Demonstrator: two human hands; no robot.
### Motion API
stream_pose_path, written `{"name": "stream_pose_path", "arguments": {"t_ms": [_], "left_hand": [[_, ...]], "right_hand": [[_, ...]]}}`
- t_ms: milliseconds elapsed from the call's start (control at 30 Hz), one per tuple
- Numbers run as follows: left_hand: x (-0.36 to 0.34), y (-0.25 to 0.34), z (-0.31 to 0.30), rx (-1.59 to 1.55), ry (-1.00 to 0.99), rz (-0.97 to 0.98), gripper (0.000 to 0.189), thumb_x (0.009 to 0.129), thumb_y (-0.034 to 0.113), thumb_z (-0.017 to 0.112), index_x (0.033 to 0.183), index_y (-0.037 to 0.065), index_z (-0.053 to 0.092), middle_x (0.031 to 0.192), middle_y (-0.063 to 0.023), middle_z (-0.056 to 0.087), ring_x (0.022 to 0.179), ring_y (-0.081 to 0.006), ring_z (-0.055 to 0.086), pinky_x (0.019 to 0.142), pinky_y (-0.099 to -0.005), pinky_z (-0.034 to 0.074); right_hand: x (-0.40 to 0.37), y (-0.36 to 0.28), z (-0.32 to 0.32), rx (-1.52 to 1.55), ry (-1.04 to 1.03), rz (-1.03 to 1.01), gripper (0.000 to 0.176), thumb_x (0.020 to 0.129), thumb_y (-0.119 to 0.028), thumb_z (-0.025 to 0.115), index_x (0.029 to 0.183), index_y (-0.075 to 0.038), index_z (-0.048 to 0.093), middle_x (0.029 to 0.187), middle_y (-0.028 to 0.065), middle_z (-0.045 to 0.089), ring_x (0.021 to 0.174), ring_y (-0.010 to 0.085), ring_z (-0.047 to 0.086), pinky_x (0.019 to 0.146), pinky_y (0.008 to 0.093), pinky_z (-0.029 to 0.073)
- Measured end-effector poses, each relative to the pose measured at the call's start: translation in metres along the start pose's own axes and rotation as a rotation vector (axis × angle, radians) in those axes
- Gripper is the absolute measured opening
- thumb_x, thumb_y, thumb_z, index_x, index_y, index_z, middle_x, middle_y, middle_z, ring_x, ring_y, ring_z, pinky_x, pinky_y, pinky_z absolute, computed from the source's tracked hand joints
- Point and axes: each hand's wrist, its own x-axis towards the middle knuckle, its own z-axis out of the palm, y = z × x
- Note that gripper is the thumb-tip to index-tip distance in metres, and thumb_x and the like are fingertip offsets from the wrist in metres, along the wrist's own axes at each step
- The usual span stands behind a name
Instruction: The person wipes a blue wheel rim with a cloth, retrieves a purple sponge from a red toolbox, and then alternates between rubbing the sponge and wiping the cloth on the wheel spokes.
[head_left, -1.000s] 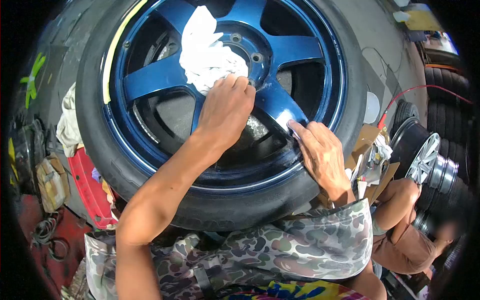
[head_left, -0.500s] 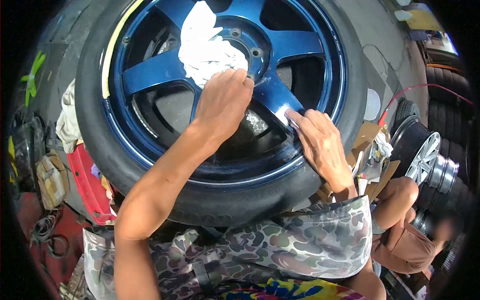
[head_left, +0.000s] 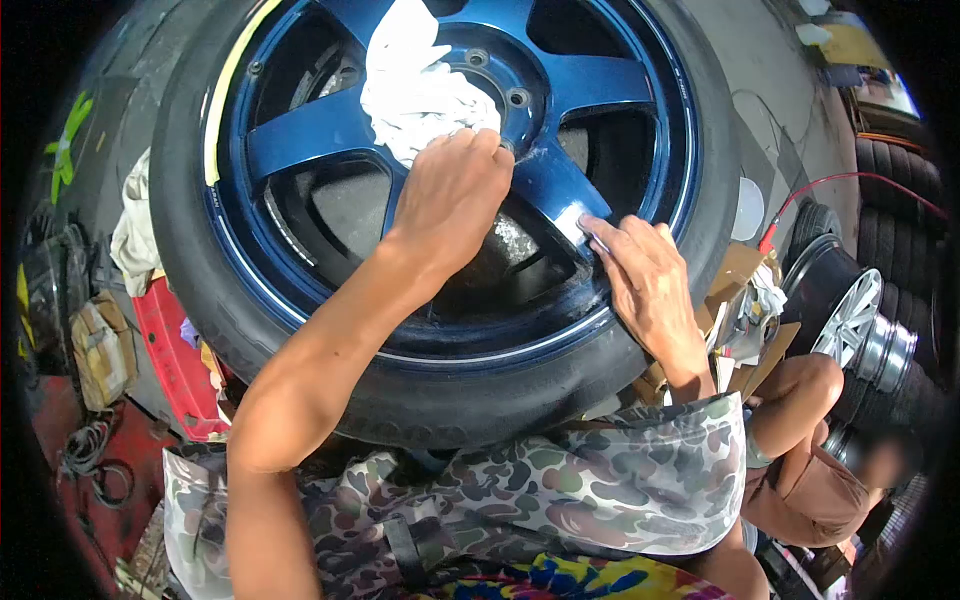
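Observation:
A blue multi-spoke wheel rim point(head_left: 585, 82) with a black tire point(head_left: 440, 405) around it lies before me, face up. At the hub, my left hand point(head_left: 455, 190) is closed on the near edge of a bunched white cloth point(head_left: 425, 100). The cloth covers part of the hub and one spoke. My right hand point(head_left: 645, 275) rests at the outer end of the lower right spoke point(head_left: 550, 190), fingertips pressed together on its surface beside a bright glare. Whatever sits under those fingertips is too small or hidden to name. Yellow masking tape point(head_left: 222, 100) runs along the rim's left edge.
An open cardboard box point(head_left: 735, 275) with papers stands right of the tire. Further right are a silver wheel point(head_left: 850, 315), stacked tires point(head_left: 895, 180) and a seated person point(head_left: 810, 480). A red container point(head_left: 180, 350) and a pale rag point(head_left: 132, 230) sit at left.
The view has shifted slightly, so the wheel appears a little further right and up. Both hands stay at nearly the same places on the wheel.

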Motion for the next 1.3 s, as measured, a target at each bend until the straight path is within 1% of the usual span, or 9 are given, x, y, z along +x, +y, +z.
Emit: {"name": "stream_pose_path", "arguments": {"t_ms": [267,500,700,767,900,1100,1167,1233,1300], "left_hand": [[0.002,0.002,-0.003,0.002,-0.022,0.0,0.031,0.077,0.011,0.085,0.098,0.004,0.065,0.105,-0.0109,0.061,0.103,-0.0315,0.063,0.089,-0.0454,0.052],[0.003,-0.001,-0.002,0.021,-0.017,-0.025,0.027,0.078,0.013,0.085,0.095,0.004,0.067,0.102,-0.0099,0.063,0.101,-0.0305,0.064,0.088,-0.0437,0.053],[0.003,0.0,-0.003,0.032,-0.004,-0.015,0.027,0.078,0.014,0.086,0.097,0.004,0.068,0.101,-0.0095,0.063,0.101,-0.0296,0.064,0.088,-0.0435,0.054],[0.004,0.0,-0.001,0.021,-0.001,-0.021,0.027,0.078,0.013,0.086,0.097,0.004,0.068,0.101,-0.0096,0.063,0.101,-0.0296,0.064,0.088,-0.0436,0.054],[0.003,0.004,-0.002,0.002,-0.023,-0.032,0.029,0.077,0.013,0.087,0.097,0.004,0.068,0.102,-0.0092,0.063,0.101,-0.0296,0.064,0.088,-0.0433,0.054],[0.004,-0.001,-0.002,0.027,-0.001,-0.024,0.029,0.077,0.014,0.087,0.096,0.005,0.068,0.101,-0.0088,0.063,0.1,-0.0298,0.065,0.087,-0.0431,0.054],[0.003,0.003,-0.001,0.025,-0.006,-0.016,0.028,0.077,0.014,0.087,0.096,0.005,0.068,0.101,-0.0087,0.063,0.1,-0.0299,0.065,0.087,-0.0432,0.054],[0.005,0.004,-0.004,0.006,-0.008,-0.041,0.028,0.077,0.014,0.087,0.096,0.005,0.068,0.101,-0.009,0.063,0.1,-0.0302,0.065,0.086,-0.0435,0.054],[0.005,0.002,-0.003,0.015,0.006,-0.03,0.029,0.077,0.014,0.087,0.097,0.005,0.068,0.1,-0.009,0.063,0.1,-0.0303,0.065,0.086,-0.0437,0.054]], "right_hand": [[-0.001,0.001,-0.004,-0.024,-0.032,-0.038,0.037,0.092,-0.002,0.07,0.129,-0.007,0.067,0.091,0.0112,0.053,0.084,0.0296,0.057,0.077,0.0415,0.043],[-0.007,-0.001,-0.004,0.031,-0.058,0.015,0.037,0.092,-0.002,0.069,0.129,-0.007,0.067,0.091,0.0111,0.053,0.083,0.0303,0.057,0.077,0.0415,0.044],[-0.006,0.002,-0.001,0.026,-0.002,-0.009,0.037,0.091,-0.003,0.071,0.128,-0.007,0.069,0.091,0.0108,0.056,0.082,0.0303,0.058,0.076,0.0419,0.045],[-0.008,-0.001,-0.008,0.058,-0.059,0.035,0.036,0.091,-0.003,0.071,0.127,-0.007,0.07,0.091,0.0109,0.056,0.081,0.0313,0.057,0.076,0.0421,0.045],[-0.001,0.0,0.002,0.014,-0.003,0.034,0.035,0.093,-0.005,0.071,0.128,-0.008,0.071,0.088,0.0103,0.056,0.085,0.0303,0.061,0.078,0.0424,0.046],[-0.005,-0.003,-0.003,0.028,-0.06,0.031,0.037,0.091,-0.001,0.071,0.127,-0.007,0.069,0.09,0.0111,0.056,0.084,0.0304,0.059,0.077,0.0422,0.046],[0.003,-0.001,0.002,0.02,0.011,-0.009,0.036,0.092,-0.002,0.071,0.128,-0.006,0.069,0.089,0.0111,0.056,0.083,0.0303,0.06,0.078,0.0428,0.046],[0.002,-0.002,0.001,0.017,0.005,0.003,0.038,0.091,0.0,0.071,0.128,-0.005,0.069,0.089,0.0109,0.056,0.083,0.0301,0.06,0.078,0.0423,0.045],[-0.002,-0.005,-0.001,0.066,-0.052,-0.026,0.04,0.09,0.001,0.071,0.13,-0.005,0.068,0.089,0.0109,0.054,0.083,0.0301,0.058,0.077,0.0418,0.045]]}}
